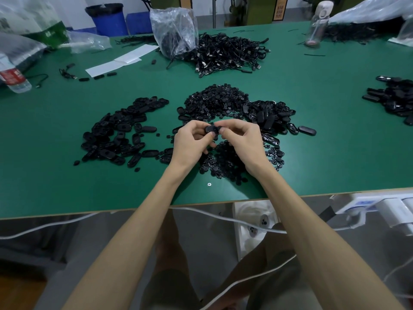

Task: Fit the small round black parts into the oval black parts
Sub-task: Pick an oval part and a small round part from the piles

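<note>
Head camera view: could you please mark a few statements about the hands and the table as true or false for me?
1. The left hand holds an oval black part, and the right hand pinches a small black part next to it. True.
2. The table is red. False: it is green.
3. A clear plastic bag stands beside the heap of black cables at the far side. True.
4. The small screw lies behind the heap of black cables. False: it lies near the table's front edge.
</note>
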The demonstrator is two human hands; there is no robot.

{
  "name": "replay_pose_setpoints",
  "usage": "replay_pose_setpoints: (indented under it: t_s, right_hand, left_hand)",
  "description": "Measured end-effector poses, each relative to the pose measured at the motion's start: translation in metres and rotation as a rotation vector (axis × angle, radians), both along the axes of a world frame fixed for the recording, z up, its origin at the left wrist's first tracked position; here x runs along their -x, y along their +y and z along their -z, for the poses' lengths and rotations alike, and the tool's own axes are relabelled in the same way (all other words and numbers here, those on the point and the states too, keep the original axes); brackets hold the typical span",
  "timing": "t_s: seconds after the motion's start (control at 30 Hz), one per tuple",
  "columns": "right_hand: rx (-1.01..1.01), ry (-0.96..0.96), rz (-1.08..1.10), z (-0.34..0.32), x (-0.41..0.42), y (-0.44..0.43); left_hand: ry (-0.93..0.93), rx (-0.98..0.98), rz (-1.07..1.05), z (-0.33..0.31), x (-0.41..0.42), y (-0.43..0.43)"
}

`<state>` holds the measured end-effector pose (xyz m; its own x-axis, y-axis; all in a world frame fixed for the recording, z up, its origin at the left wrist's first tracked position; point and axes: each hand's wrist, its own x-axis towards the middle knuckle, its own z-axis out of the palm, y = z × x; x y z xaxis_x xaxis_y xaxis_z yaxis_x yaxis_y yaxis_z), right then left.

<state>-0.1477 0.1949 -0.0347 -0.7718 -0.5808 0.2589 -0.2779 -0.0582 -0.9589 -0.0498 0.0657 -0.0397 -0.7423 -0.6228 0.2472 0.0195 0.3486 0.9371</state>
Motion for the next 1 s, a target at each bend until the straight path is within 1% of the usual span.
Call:
replay_pose_setpoints:
  t_s: [0.23,0.33,0.5,0.63,0.83,1.0]
  right_hand:
    - [0.032,-0.081,0.077,0.0025,0.0003,-0.0005]
    - [0.049,-0.087,0.092,0.0037,0.0015,-0.0005]
    - [0.036,-0.015,0.083,0.0029,0.0034,0.0012]
    - [-0.018,0.046,0.075,0.0016,-0.0006,-0.0006]
    - [-0.101,0.094,0.099,0.0004,-0.0027,-0.0029]
    - [-0.103,0.102,0.109,-0.001,-0.0034,-0.0016]
  left_hand:
    - [-0.001,-0.001,0.005,0.0,-0.0003,0.0005]
    - [0.014,-0.003,0.015,-0.0003,-0.0006,0.0006]
    - [0.043,-0.033,0.026,-0.0015,-0.0007,0.0001]
    - [0.037,-0.034,0.038,-0.0022,-0.0014,0.0013]
    - [0.044,-0.065,0.038,-0.0043,-0.0018,0.0029]
    - [0.031,-0.056,0.055,-0.0049,-0.0029,0.0038]
